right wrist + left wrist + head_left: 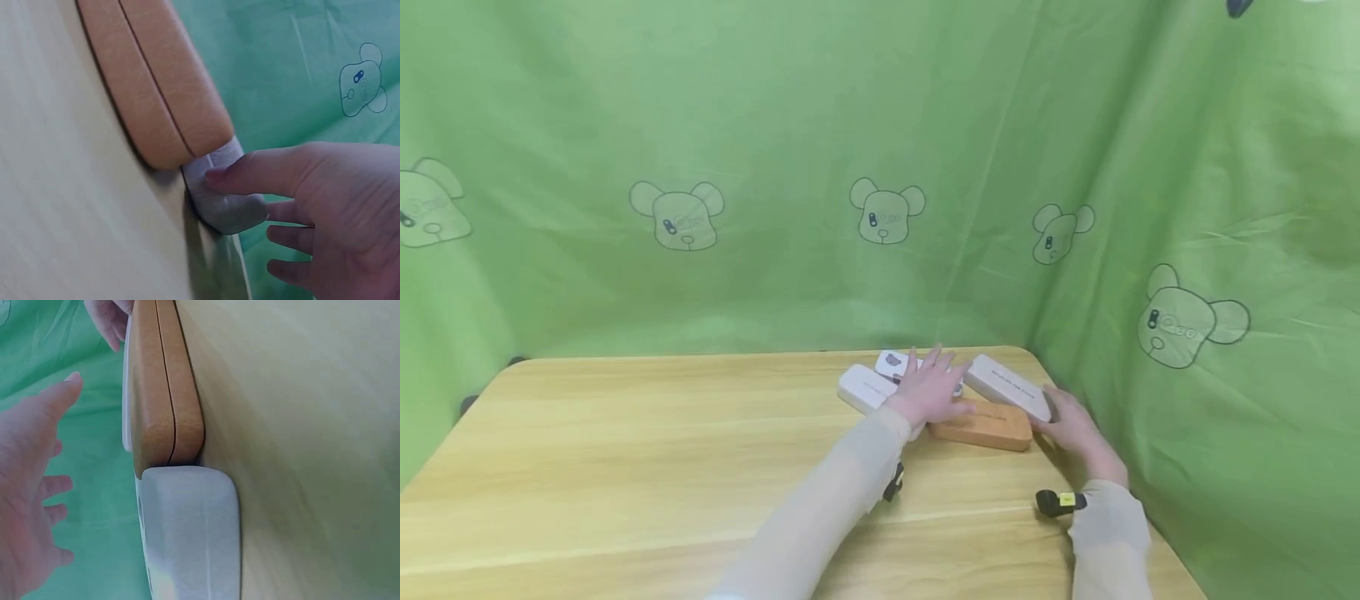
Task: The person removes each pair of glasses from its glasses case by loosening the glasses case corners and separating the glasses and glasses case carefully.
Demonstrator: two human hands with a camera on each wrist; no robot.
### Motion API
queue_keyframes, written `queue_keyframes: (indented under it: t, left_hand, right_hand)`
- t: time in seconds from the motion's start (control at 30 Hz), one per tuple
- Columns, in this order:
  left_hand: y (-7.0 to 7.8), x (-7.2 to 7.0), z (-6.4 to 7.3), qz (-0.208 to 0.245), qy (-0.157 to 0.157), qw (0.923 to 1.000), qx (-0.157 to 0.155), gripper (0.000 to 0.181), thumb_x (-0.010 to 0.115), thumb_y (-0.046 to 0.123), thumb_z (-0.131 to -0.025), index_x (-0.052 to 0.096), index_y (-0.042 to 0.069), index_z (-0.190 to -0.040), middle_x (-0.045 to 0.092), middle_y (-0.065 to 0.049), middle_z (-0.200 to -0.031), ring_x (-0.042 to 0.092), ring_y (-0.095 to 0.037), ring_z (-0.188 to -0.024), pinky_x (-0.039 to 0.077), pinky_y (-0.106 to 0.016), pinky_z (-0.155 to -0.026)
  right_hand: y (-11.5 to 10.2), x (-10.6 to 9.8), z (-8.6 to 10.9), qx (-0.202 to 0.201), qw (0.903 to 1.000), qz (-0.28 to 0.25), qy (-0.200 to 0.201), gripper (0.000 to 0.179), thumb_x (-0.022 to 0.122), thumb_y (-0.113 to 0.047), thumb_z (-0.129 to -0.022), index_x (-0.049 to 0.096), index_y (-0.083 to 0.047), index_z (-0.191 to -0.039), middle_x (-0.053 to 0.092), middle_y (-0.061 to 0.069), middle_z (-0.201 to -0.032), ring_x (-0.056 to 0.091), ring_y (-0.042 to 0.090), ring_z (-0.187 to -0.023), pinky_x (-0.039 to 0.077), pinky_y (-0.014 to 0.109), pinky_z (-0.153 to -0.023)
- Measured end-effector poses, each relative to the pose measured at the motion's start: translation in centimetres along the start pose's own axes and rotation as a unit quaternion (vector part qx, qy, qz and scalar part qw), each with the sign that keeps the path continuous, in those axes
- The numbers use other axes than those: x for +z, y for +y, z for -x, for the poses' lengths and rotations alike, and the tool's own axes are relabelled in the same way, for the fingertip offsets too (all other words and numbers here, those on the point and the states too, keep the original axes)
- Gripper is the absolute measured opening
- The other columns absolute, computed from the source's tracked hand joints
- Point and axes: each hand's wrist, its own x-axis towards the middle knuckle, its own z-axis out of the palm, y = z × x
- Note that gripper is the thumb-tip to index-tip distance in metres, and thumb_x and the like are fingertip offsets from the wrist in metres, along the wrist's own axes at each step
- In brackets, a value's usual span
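Left hand (927,394) spread over the patterned case (891,362), right hand (1078,431) relaxed against the grey case (1006,388) near the tabletop (662,450) edge; neither's gripping, so one clumsy shove could knock that grey one off.

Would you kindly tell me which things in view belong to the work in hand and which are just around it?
In the work:
grey case, touched by the right hand
orange case
white case
patterned case, near the left hand

Around it:
wooden table
green curtain

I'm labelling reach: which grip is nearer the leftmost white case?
Left. The left grip is above the leftmost white case, over its right part; the right grip is beyond the brown case, at the grey case.
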Motion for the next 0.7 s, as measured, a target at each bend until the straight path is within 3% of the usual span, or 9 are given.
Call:
queue_keyframes:
  t: [0.13,0.37,0.7]
  left_hand:
    - [0.1,-0.2,-0.9,0.002,-0.001,0.9999,-0.015,0.08,0.051,0.068,-0.088,0.022,0.033,-0.154,0.022,0.0,-0.163,0.01,-0.026,-0.154,0.005,-0.059,-0.122]
    - [0.0,0.0,-2.0,-0.015,0.001,0.9998,-0.013,0.079,0.048,0.068,-0.089,0.021,0.034,-0.154,0.022,0.0,-0.163,0.011,-0.026,-0.154,0.008,-0.058,-0.123]
    - [-0.5,0.3,-2.3,-0.015,0.0,0.9998,-0.012,0.078,0.049,0.066,-0.09,0.02,0.033,-0.155,0.02,-0.001,-0.164,0.007,-0.026,-0.154,0.003,-0.057,-0.122]
  right_hand:
    - [0.4,0.5,-0.3,-0.005,1.0,0.008,0.0,0.075,0.068,-0.012,-0.085,0.029,0.018,-0.142,0.036,0.044,-0.139,0.037,0.06,-0.125,0.028,0.071,-0.107]
    - [0.7,0.6,-0.3,0.027,0.9995,0.007,-0.016,0.078,0.066,-0.017,-0.088,0.023,0.017,-0.144,0.032,0.045,-0.141,0.033,0.061,-0.128,0.026,0.071,-0.108]
    - [0.7,0.6,-0.1,0.045,0.9985,-0.03,-0.008,0.078,0.068,-0.013,-0.087,0.025,0.015,-0.145,0.032,0.043,-0.143,0.035,0.06,-0.129,0.027,0.069,-0.109]
